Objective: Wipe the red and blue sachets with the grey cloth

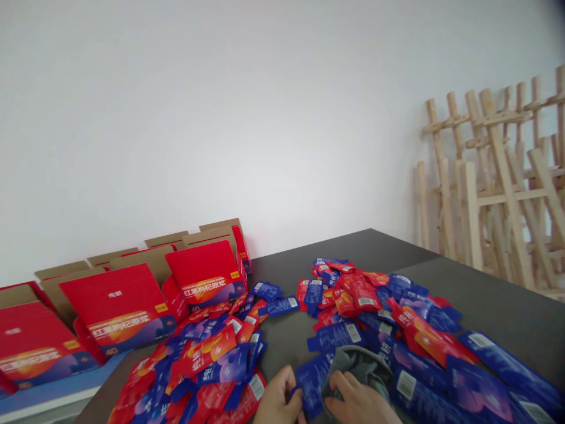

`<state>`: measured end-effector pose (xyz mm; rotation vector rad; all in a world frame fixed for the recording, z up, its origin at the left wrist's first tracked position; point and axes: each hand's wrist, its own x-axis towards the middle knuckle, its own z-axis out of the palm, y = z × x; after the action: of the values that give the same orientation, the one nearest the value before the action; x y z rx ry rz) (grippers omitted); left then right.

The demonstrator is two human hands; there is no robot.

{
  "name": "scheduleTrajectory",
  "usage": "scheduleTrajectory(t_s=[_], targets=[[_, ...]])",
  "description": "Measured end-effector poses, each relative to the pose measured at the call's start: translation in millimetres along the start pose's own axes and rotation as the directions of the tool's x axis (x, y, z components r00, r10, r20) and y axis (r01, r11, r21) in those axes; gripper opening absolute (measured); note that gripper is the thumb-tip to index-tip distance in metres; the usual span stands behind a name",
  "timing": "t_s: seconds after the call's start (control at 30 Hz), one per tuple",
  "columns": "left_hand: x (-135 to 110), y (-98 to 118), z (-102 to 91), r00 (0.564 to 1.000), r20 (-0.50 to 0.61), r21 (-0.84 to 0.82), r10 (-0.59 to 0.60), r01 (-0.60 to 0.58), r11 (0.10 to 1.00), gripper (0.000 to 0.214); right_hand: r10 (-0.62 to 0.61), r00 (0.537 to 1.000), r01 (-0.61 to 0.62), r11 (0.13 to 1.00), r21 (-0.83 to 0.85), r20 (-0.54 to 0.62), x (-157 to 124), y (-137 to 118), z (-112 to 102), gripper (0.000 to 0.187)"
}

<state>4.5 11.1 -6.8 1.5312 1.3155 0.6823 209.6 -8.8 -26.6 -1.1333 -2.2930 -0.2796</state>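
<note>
At the bottom centre, my left hand [279, 399] pinches the lower left edge of a blue pouch [308, 377] between thumb and fingers. Close beside it, my right hand [359, 401] is closed on a bunched grey-green cloth [368, 360], which covers the pouch's right part. Whether the cloth presses on the pouch I cannot tell. Red and blue pouches [362, 291] are heaped just beyond and to the right of my hands. Another mixed pile of pouches [212, 353] lies to the left of my left hand.
Several open red cartons [119, 300] stand in a row at the left, flaps up, partly on a blue surface [62, 394] beside the dark table [397, 250]. A white wall [265, 118] rises behind. Wooden easel-like frames [498, 188] lean at the right.
</note>
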Motion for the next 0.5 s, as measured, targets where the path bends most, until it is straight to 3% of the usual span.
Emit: scheduleTrajectory(t_s=[0.13,0.33,0.43,0.5], targets=[[1,-5,0.2,1.000,0.003,-0.008,0.017,-0.017,1.000,0.016,0.009,0.996,-0.012,0.999,0.032,0.086,-1,0,-7,0.030],[-2,1,-8.2,1.000,-0.004,0.043,0.006,-0.006,0.999,0.013,0.231,0.957,-0.224,0.973,-0.056,0.175,-7,13,-36,0.031],[-10,15,-20.4,0.981,-0.050,0.022,0.185,-0.184,0.983,0.012,0.265,0.947,-0.247,0.962,-0.116,0.182,-7,28,-47,0.028],[-15,24,-28.5,0.934,-0.083,0.077,0.347,-0.341,0.937,0.012,0.288,0.947,-0.273,0.955,-0.112,0.146,-7,38,-53,0.028]])
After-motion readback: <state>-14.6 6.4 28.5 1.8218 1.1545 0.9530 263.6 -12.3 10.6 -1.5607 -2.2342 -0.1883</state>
